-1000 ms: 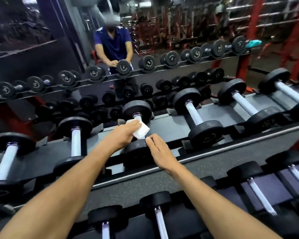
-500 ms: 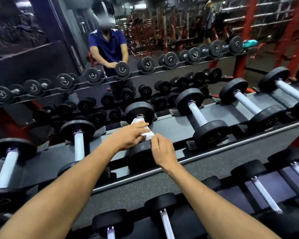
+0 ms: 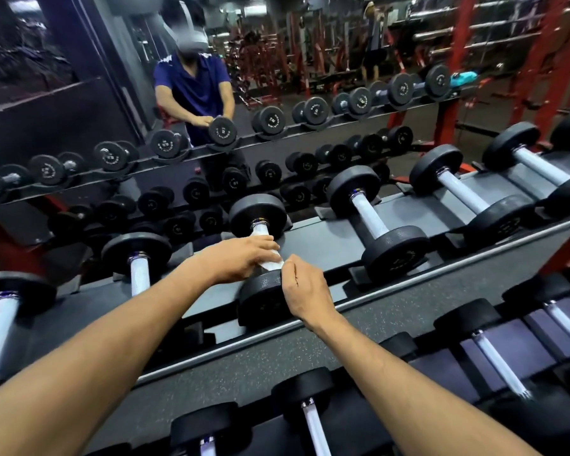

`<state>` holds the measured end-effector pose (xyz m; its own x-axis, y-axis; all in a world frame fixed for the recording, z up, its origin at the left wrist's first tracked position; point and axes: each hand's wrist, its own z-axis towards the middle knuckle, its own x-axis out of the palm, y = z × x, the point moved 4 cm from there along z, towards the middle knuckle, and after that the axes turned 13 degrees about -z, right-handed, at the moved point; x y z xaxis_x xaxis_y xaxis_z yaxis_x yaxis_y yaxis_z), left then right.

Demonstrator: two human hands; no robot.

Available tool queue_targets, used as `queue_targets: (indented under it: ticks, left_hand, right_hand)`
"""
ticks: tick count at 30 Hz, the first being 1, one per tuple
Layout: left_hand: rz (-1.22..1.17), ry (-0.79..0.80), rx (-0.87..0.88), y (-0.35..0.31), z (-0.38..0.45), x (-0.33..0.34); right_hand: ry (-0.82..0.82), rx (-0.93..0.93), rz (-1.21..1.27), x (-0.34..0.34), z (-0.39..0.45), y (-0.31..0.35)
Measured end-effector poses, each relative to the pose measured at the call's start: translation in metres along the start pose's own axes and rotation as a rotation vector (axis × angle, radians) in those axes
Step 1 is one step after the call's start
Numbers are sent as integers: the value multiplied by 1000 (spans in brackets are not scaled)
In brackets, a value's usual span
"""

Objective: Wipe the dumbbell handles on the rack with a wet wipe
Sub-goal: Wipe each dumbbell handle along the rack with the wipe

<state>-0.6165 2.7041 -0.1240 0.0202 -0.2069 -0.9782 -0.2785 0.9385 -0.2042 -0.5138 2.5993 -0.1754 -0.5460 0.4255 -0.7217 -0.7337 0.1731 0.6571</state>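
A black dumbbell [image 3: 259, 213] with a pale handle lies on the top shelf of the grey rack [image 3: 326, 238], straight ahead of me. My left hand [image 3: 241, 258] is wrapped over its handle with a white wet wipe [image 3: 272, 263] under the fingers; only a corner of the wipe shows. My right hand [image 3: 305, 292] rests on the near weight head [image 3: 260, 297], its fingers curled at the head's top edge beside the wipe. Most of the handle is hidden under my left hand.
More dumbbells lie on the same shelf: one to the left [image 3: 139, 258], two to the right [image 3: 372, 222] [image 3: 464, 192]. A lower shelf [image 3: 310, 419] holds further dumbbells. A mirror [image 3: 79, 110] behind the rack reflects me and the gym.
My left hand has closed down over the handle, covering most of the wipe. My right hand has moved up the near head toward the handle.
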Motion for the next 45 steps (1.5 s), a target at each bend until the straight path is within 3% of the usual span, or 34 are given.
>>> queue_targets:
  ticks: [4,8,10,27,32,36,42,45]
  left_hand:
    - [49,-61,-147,10,8,-8]
    - [-19,27,-3,-12,-6,-1]
    - [-95,-2,3,-15,-16,0]
    - [-375,-298,-366,-7,-7,0]
    - [-458,-482,-495,-5,-11,-2]
    - [-638,-410,-583,-5,-19,4]
    - [-865,-640,-787,-2,-18,10]
    - [-861,-581,-761,-5,-18,13]
  right_hand:
    - [-1,-18,-17,-2,0,1]
    - [12,-2,5,-5,-2,0]
    - [6,-10,-9,-4,-2,1]
    - [-31,-7,-30,2,1,0]
    - [-16,-18,-71,2,1,1]
    - [-13,15,-33,1,1,1]
    - [-37,10,-51,1,0,1]
    - [-35,10,-53,1,-1,0]
